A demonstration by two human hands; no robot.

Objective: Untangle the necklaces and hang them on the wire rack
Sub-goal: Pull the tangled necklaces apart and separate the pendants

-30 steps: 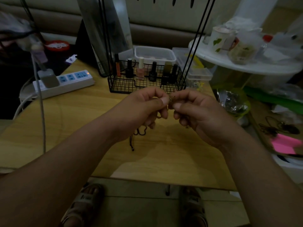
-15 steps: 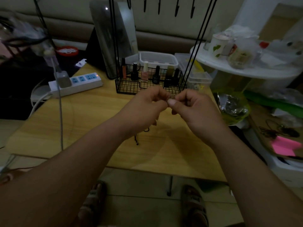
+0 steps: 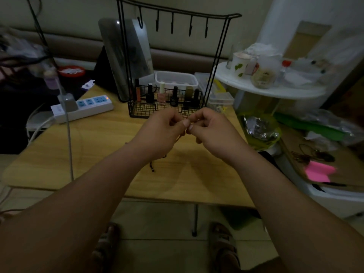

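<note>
My left hand (image 3: 160, 133) and my right hand (image 3: 211, 131) meet above the wooden table (image 3: 98, 146), fingertips together, each pinching a thin necklace. Its dark cord (image 3: 152, 166) hangs below my left wrist and trails onto the table; the pinched part is mostly hidden by my fingers. The black wire rack (image 3: 177, 16) stands just behind my hands. Its top bar carries several hooks with nothing hanging on them.
The rack's basket (image 3: 141, 111) holds several nail polish bottles (image 3: 161, 93). A white power strip (image 3: 84, 107) with a cable lies at the left, a mirror (image 3: 126, 56) behind. Plastic boxes (image 3: 175, 80), a cluttered white shelf (image 3: 266, 89) and a green bag (image 3: 260, 131) stand at the right.
The view has tilted up, so the rack's hooks show now. My hands stay together on the necklace, a little farther from me and closer to the basket.
</note>
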